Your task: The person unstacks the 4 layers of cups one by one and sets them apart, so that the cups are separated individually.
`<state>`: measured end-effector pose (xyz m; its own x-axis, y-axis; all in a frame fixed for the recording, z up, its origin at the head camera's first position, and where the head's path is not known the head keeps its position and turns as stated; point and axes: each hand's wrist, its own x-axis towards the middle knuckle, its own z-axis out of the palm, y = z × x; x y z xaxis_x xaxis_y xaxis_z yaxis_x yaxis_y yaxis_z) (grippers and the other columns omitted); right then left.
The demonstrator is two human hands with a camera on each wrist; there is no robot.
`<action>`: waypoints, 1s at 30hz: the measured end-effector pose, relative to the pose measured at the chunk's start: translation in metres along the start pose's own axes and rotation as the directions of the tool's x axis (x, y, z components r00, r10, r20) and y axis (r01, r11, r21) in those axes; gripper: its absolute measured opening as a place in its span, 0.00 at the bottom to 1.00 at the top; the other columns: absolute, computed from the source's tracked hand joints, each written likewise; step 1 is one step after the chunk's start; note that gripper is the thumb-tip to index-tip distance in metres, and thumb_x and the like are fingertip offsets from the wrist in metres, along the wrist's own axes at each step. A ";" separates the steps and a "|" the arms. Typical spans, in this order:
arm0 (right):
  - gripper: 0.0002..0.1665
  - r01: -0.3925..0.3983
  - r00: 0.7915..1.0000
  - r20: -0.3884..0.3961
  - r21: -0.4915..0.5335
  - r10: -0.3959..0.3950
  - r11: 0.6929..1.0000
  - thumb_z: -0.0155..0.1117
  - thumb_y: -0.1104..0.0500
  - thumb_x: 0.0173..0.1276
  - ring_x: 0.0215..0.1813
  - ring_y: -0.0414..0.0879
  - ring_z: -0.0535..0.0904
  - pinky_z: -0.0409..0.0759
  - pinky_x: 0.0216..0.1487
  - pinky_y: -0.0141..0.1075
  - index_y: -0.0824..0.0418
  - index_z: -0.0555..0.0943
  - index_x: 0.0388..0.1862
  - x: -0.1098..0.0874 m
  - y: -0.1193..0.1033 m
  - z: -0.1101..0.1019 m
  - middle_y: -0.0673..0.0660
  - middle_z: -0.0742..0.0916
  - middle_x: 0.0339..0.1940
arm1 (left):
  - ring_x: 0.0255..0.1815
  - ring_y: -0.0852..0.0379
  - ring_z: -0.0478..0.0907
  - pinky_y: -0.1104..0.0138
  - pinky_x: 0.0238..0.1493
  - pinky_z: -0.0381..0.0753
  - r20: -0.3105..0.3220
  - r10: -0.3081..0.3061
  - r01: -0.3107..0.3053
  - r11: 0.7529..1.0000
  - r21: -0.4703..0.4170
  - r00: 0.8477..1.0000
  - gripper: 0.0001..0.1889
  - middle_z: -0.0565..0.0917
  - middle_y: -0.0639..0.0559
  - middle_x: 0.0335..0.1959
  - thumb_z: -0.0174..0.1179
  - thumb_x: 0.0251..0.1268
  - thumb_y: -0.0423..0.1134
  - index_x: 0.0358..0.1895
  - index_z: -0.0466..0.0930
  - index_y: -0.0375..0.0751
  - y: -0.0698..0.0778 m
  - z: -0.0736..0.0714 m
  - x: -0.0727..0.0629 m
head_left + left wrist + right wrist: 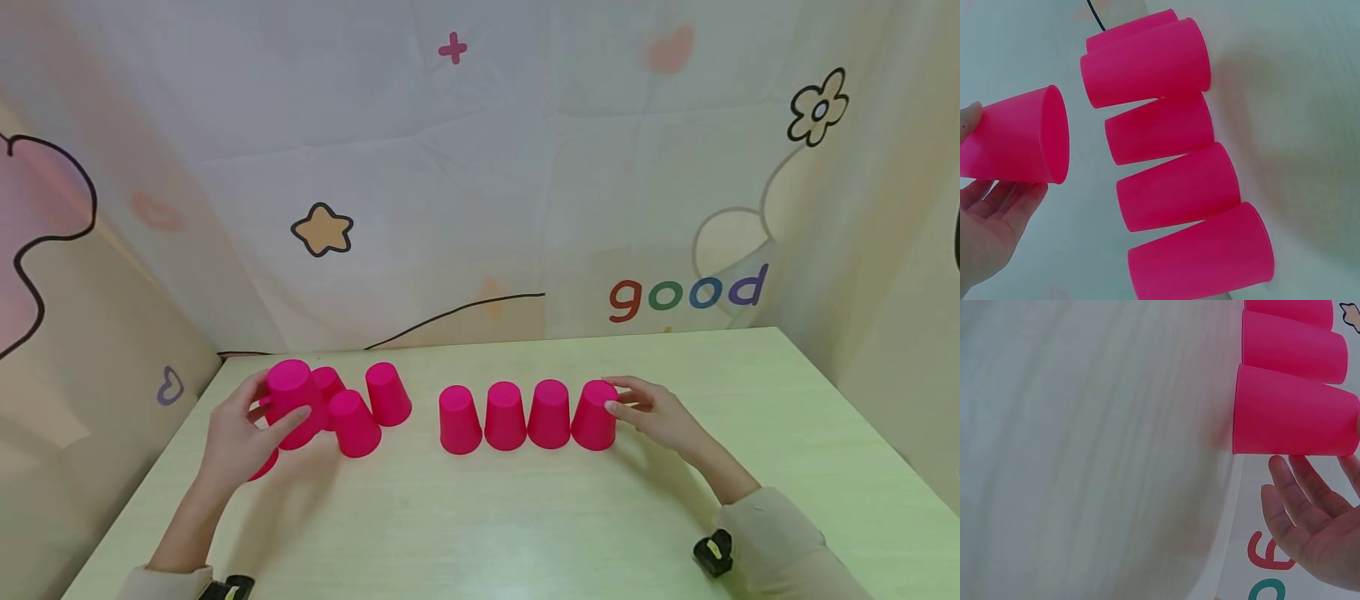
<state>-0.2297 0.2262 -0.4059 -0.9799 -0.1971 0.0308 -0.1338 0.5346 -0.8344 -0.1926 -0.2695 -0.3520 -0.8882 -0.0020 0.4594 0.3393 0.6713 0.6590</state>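
Observation:
My left hand [232, 433] grips an upside-down pink cup [294, 404], thumb on its near side and fingers round the other. In the left wrist view that held cup [1010, 134] hangs apart from the standing ones, its open rim facing the table. My right hand [656, 415] has thumb and forefinger on either side of the top of the rightmost pink cup [592, 421], which stands upside down on the table. The right wrist view has this cup [1294, 412] with the other fingers [1300, 500] spread loosely along its side.
Three more upside-down cups, the nearest a pink cup [550, 417], extend the row leftward. Around my left hand stand several others, including a front cup [356, 425], a back cup [388, 396] and a partly hidden cup [266, 467]. A printed curtain [480, 183] hangs behind the table [480, 525].

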 end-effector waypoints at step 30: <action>0.29 0.001 1.000 -0.010 -0.016 -0.001 1.000 0.59 0.52 0.64 0.51 0.61 0.74 0.79 0.43 0.47 0.61 0.67 0.62 0.001 0.002 0.000 0.67 0.76 0.53 | 0.52 0.38 0.68 0.54 0.45 0.78 0.239 -0.323 0.317 0.946 0.067 0.916 0.38 0.70 0.34 0.53 0.66 0.51 0.45 0.61 0.59 0.30 -0.057 0.020 -0.006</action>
<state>-0.2306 0.2268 -0.4078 -0.9812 -0.1897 0.0370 -0.1369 0.5474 -0.8256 -0.2132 -0.2925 -0.4042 -0.9970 -0.0414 0.0650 0.0192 0.6839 0.7293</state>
